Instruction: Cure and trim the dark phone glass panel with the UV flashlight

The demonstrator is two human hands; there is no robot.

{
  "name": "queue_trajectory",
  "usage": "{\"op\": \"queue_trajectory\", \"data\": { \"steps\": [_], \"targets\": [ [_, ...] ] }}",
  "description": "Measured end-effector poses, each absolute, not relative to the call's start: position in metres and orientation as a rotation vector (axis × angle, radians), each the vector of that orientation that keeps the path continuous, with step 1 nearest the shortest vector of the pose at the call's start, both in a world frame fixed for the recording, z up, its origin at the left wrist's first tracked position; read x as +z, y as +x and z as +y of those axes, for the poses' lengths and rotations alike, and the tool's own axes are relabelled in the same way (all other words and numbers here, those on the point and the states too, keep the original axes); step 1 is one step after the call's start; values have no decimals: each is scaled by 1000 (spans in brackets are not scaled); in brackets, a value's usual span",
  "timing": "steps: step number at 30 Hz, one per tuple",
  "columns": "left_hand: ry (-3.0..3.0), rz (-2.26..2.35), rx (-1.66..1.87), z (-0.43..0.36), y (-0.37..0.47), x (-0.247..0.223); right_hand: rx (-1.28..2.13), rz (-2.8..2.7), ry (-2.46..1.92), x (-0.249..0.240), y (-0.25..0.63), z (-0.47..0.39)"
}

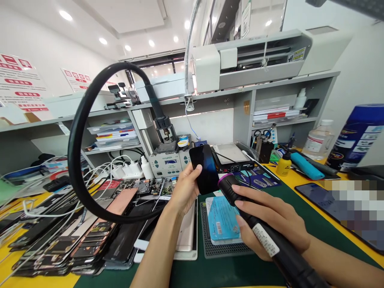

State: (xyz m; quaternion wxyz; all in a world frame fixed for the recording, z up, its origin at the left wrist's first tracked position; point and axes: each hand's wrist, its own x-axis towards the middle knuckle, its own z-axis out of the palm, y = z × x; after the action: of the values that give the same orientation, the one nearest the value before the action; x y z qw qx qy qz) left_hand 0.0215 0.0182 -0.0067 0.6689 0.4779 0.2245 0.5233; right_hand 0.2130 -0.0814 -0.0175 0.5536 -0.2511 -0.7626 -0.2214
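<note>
My left hand (187, 186) grips a black smartphone (205, 176) upright at its left edge, thumb on the dark, glossy face. A bluish reflection shows along the phone's right side. In my right hand (273, 218) is a black flashlight (258, 228) with a white barcode label; a purple rim shows at its head. That head points at the phone's lower right edge, and I cannot tell whether they touch. Below them a light-blue packet (223, 220) lies on a grey perforated mat (210, 248). Pale phones or tablets (187, 234) lie beneath my left forearm.
Stacked phone parts (90, 236) and white cables fill the left side. A thick black hose (73, 160) loops up from the soldering station (168, 164). At right stand a yellow bottle (283, 165), a clear jug (318, 140) and a blue can (357, 136). Another phone (321, 204) lies nearby.
</note>
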Motion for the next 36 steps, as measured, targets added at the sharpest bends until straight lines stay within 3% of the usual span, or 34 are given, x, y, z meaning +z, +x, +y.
{"op": "queue_trajectory", "data": {
  "steps": [36],
  "targets": [
    [1105, 506, 1118, 10, 31, -8, -592, -1721, -601, -17, 214, -78]
  ]
}}
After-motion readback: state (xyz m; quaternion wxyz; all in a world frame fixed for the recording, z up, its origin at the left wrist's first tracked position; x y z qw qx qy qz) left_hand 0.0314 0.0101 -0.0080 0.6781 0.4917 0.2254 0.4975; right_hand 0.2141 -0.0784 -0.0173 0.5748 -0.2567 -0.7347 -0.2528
